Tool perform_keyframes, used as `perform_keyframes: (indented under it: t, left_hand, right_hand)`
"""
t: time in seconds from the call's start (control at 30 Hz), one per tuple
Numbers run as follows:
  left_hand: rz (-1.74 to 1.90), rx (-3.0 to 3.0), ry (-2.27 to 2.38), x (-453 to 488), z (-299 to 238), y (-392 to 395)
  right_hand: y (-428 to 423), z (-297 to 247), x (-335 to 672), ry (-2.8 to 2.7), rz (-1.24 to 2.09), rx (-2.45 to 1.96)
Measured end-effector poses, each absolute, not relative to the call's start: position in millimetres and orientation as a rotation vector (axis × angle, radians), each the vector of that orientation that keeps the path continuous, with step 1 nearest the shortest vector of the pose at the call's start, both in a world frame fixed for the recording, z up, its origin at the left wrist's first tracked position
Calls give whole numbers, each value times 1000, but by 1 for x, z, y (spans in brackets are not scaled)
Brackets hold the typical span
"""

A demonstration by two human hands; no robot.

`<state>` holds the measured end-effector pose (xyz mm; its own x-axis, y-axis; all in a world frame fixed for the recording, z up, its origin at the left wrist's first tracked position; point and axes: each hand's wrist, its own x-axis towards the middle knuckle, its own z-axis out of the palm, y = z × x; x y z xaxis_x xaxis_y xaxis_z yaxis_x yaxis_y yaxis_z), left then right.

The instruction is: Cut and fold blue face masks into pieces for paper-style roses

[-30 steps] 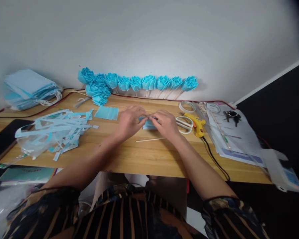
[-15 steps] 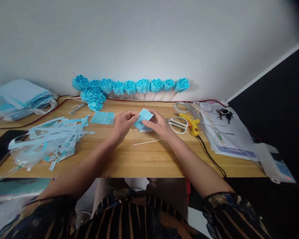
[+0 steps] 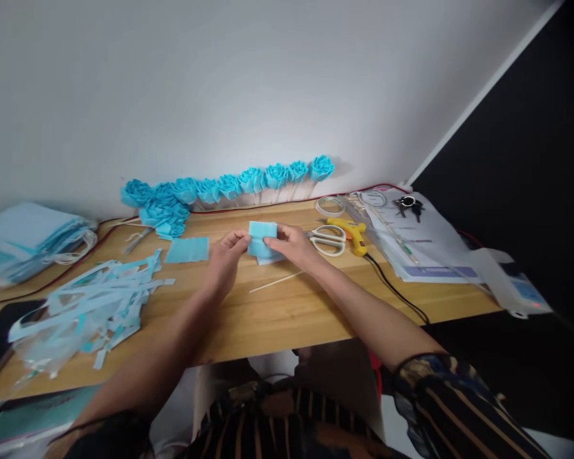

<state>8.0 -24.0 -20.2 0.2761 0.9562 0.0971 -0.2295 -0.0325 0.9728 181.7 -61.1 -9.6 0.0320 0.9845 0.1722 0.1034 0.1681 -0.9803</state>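
Between my two hands I hold a small square of light blue fabric (image 3: pixel 262 237) above the table, with crease lines across it. My left hand (image 3: pixel 227 258) pinches its left edge. My right hand (image 3: pixel 294 246) grips the right side, thumb on the front face and fingers behind. Part of another pale blue piece (image 3: pixel 270 259) shows just below the square; whether it is held or lies on the table I cannot tell. A thin wooden stick (image 3: pixel 273 282) lies on the table below my hands. Left of my left hand lies a flat blue fabric piece (image 3: pixel 187 250).
Blue fabric flowers (image 3: pixel 252 180) on sticks lean along the wall. White-handled scissors (image 3: pixel 329 241), a yellow glue gun (image 3: pixel 351 233) and a tape roll (image 3: pixel 330 205) lie right. Fabric scraps (image 3: pixel 90 306), a mask stack (image 3: pixel 29 233) and a phone (image 3: pixel 4 338) are left; keys (image 3: pixel 409 205) rest on papers.
The fabric has turned from a diamond-like slant to nearly upright, its face now toward me. Both hands still hold it. The whole view has tilted and shifted.
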Motion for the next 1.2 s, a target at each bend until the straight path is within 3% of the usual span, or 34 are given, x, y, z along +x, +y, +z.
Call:
perform_keyframes:
  t: [1.03, 1.2]
  left_hand:
    - [1065, 1442, 938, -5, -1, -18]
    - [1108, 1735, 976, -7, -9, -13]
  right_hand:
    - [-62, -8, 184, -1643, 457, -1289]
    - [-67, 8, 194, -1715, 261, -1182]
